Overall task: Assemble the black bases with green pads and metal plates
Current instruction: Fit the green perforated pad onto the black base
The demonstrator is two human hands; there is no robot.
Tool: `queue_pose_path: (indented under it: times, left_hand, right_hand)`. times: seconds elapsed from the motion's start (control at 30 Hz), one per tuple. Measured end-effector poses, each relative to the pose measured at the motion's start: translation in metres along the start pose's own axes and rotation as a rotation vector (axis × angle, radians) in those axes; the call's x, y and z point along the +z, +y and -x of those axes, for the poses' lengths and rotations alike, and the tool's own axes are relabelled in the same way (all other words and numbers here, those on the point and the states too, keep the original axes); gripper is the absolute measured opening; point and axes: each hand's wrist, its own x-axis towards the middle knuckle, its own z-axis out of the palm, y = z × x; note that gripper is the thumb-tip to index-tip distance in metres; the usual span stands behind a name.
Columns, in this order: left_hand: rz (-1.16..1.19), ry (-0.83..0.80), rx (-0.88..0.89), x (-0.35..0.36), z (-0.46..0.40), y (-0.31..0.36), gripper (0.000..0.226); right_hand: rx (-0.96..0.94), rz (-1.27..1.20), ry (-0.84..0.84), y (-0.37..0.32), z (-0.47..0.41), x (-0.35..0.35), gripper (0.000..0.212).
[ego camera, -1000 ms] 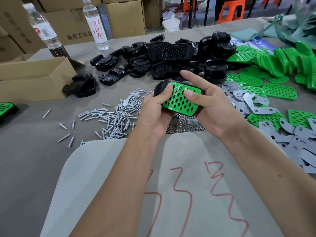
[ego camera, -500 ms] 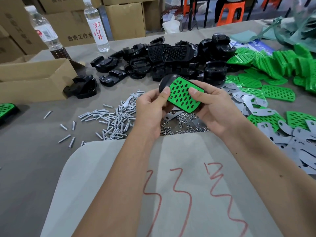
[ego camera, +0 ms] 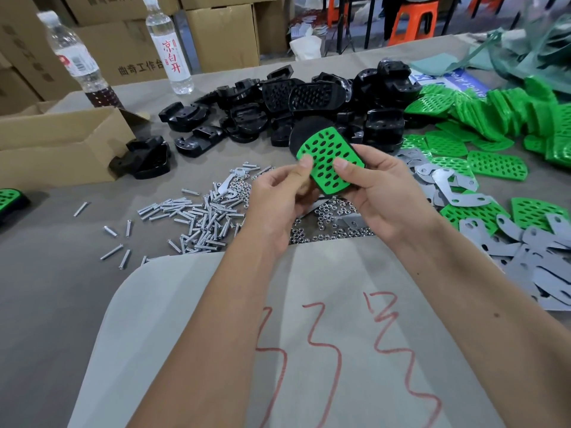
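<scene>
Pad-fitting step — left hand (ego camera: 275,205) and right hand (ego camera: 383,193) grip a black base (ego camera: 298,134) above the nuts (ego camera: 327,223), thumbs pressing its green pad (ego camera: 330,160) flat; next likely wants a metal plate (ego camera: 457,193) — pad seated first

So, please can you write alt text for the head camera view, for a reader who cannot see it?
Two bare hands, left and right, hold a black base with a green pad on its face above a grey table. Below them lie screws and nuts; behind are more bases, with pads and metal plates at right.
</scene>
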Motion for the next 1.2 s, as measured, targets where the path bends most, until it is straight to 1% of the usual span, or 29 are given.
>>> queue_pose_path:
  times: [0.03, 0.1, 0.13, 0.23, 0.3, 0.37, 0.5, 0.7, 0.8, 0.9, 1.03, 1.13, 1.2]
  left_hand:
    - [-0.016, -0.016, 0.001, 0.002, 0.002, -0.001, 0.017]
    - [-0.024, 0.008, 0.031, 0.006, 0.004, -0.001, 0.020]
    - [-0.022, 0.032, 0.046, 0.007, 0.005, -0.001, 0.022]
    - [-0.043, 0.103, 0.064, 0.006, 0.004, 0.001, 0.023]
    - [-0.039, 0.120, 0.052, 0.006, 0.003, 0.002, 0.025]
    - [-0.027, 0.097, 0.044, 0.006, 0.004, 0.003, 0.027]
    - [-0.029, 0.044, 0.068, 0.004, 0.004, 0.003, 0.025]
    - [0.014, -0.011, 0.106, 0.003, 0.004, 0.001, 0.017]
    - [0.100, -0.024, 0.064, 0.000, 0.003, 0.003, 0.018]
    - [0.180, -0.039, -0.013, -0.002, 0.002, 0.005, 0.018]
    - [0.219, -0.051, -0.067, 0.000, 0.002, 0.006, 0.019]
    - [0.161, -0.050, -0.062, -0.003, 0.000, 0.009, 0.019]
    - [0.166, -0.053, -0.058, -0.003, 0.001, 0.009, 0.020]
  right_hand:
    - [-0.028, -0.010, 0.018, 0.000, 0.000, 0.000, 0.022]
    - [-0.042, -0.020, 0.019, -0.001, -0.001, 0.001, 0.018]
    - [-0.034, 0.012, 0.013, -0.002, -0.001, 0.000, 0.018]
    - [-0.003, 0.207, -0.020, -0.003, -0.001, -0.004, 0.017]
    - [0.032, 0.231, -0.081, -0.003, 0.000, -0.005, 0.020]
    - [0.037, 0.228, -0.094, -0.002, 0.001, -0.005, 0.022]
    - [0.025, 0.189, -0.044, -0.001, -0.001, -0.008, 0.022]
    - [0.035, 0.141, -0.094, -0.001, -0.002, -0.009, 0.026]
    - [0.015, 0.152, -0.160, -0.003, -0.001, -0.009, 0.028]
    - [-0.056, 0.182, -0.206, -0.006, 0.000, -0.008, 0.031]
    - [-0.095, 0.134, -0.212, -0.003, 0.004, -0.002, 0.040]
    - [-0.103, 0.150, -0.178, -0.001, 0.004, -0.002, 0.036]
    - [-0.093, 0.186, -0.181, -0.001, 0.003, -0.003, 0.032]
